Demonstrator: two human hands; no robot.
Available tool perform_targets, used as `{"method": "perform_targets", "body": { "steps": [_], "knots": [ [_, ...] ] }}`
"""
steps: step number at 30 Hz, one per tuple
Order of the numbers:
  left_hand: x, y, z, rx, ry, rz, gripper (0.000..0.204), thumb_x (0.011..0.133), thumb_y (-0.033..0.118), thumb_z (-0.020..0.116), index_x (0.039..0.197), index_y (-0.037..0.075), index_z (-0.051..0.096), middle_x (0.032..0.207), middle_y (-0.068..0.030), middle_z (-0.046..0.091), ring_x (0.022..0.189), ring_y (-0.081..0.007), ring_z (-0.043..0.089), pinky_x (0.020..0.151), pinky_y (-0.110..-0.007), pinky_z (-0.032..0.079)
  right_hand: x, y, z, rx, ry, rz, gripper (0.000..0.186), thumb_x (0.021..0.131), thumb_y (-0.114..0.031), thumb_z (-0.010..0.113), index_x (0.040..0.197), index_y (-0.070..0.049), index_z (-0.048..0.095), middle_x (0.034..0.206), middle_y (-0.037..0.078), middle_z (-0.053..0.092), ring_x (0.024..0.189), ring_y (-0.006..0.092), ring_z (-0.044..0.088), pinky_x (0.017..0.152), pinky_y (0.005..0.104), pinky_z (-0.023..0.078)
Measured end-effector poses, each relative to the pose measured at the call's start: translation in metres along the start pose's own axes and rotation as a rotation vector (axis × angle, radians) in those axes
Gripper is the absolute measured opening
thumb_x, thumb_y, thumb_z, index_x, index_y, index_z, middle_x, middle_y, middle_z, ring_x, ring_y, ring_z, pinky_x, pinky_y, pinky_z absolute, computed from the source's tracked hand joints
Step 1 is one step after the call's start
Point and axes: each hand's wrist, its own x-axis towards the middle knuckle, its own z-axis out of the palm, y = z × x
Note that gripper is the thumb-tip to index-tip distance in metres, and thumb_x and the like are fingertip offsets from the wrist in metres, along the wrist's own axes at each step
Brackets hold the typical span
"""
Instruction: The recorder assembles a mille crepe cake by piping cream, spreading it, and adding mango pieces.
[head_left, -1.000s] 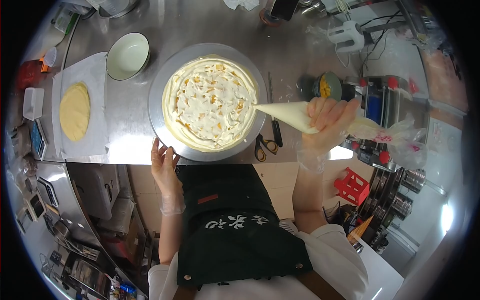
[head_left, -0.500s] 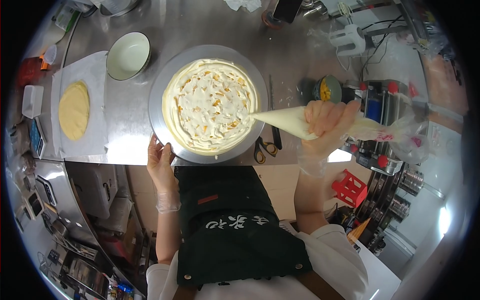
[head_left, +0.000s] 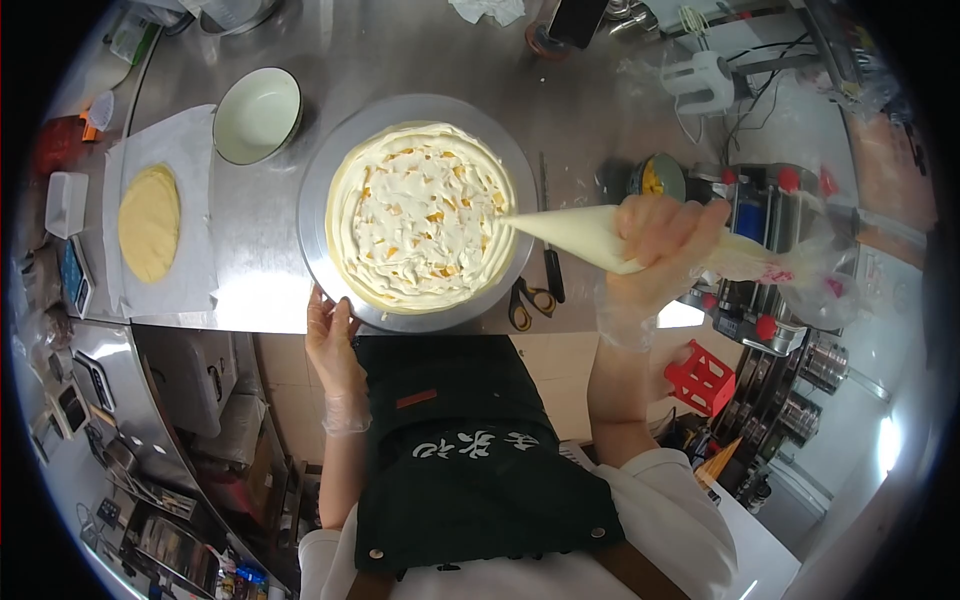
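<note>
A round cake layer (head_left: 415, 235) spread with cream and small yellow fruit pieces sits on a silver cake turntable (head_left: 318, 160). Raised cream runs around its rim. My right hand (head_left: 660, 245), in a clear plastic glove, is wrapped round a piping bag (head_left: 575, 235) filled with pale cream. The bag's tip touches or nearly touches the cake's right edge. Also gloved, my left hand (head_left: 332, 340) has its fingers closed at the turntable's near-left rim; part of the grip is hidden.
Left of the turntable are a white bowl (head_left: 257, 115) and a yellow round cake layer (head_left: 150, 225) on white paper (head_left: 195, 160). Scissors (head_left: 530, 303) and a dark-handled knife (head_left: 553, 275) lie to its right. Beyond stand a bowl of yellow fruit (head_left: 655, 178) and a hand mixer (head_left: 700, 80).
The turntable and cake have turned clockwise as I look down. My left hand has shifted slightly right along the near rim. My right hand and the piping bag have barely moved.
</note>
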Motion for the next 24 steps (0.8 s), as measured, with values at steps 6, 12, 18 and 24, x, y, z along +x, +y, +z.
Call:
{"method": "perform_targets", "body": {
  "steps": [6,12,18,24],
  "knots": [
    [-0.002,0.001,0.000,-0.028,-0.081,-0.011,0.045,0.094,0.006,0.056,0.138,0.005,0.045,0.099,-0.0024,0.056,0.088,-0.0089,0.056,0.076,-0.024,0.049,0.002,0.009,0.000,-0.004,-0.074,0.009,0.052,0.101,-0.042,0.041,0.057,-0.017,0.029,0.043,-0.004,0.027,0.038,0.0082,0.025,0.047,0.0250,0.029],
    [0.004,-0.001,-0.002,-0.023,-0.043,-0.002,0.045,0.093,0.006,0.057,0.137,0.004,0.046,0.096,-0.0005,0.054,0.082,-0.0072,0.053,0.073,-0.022,0.047,0.011,0.015,0.011,0.020,-0.066,-0.026,0.051,0.101,-0.040,0.042,0.056,-0.017,0.030,0.043,-0.004,0.027,0.037,0.0081,0.024,0.043,0.0235,0.024],
    [0.006,-0.005,-0.007,-0.042,-0.049,0.001,0.046,0.093,0.005,0.058,0.137,0.003,0.046,0.097,-0.0013,0.055,0.084,-0.0085,0.056,0.074,-0.024,0.049,0.007,0.012,0.022,0.114,0.025,0.036,0.051,0.101,-0.040,0.041,0.057,-0.017,0.031,0.042,-0.004,0.027,0.036,0.0085,0.025,0.042,0.0253,0.023],
    [0.005,-0.003,-0.004,-0.080,-0.069,-0.011,0.046,0.093,0.003,0.056,0.138,0.001,0.044,0.099,-0.0026,0.056,0.086,-0.0097,0.057,0.075,-0.025,0.051,-0.018,0.023,0.039,0.110,-0.220,0.081,0.050,0.103,-0.039,0.036,0.058,-0.018,0.030,0.044,-0.005,0.028,0.038,0.0085,0.021,0.043,0.0262,0.022]
  ]
}}
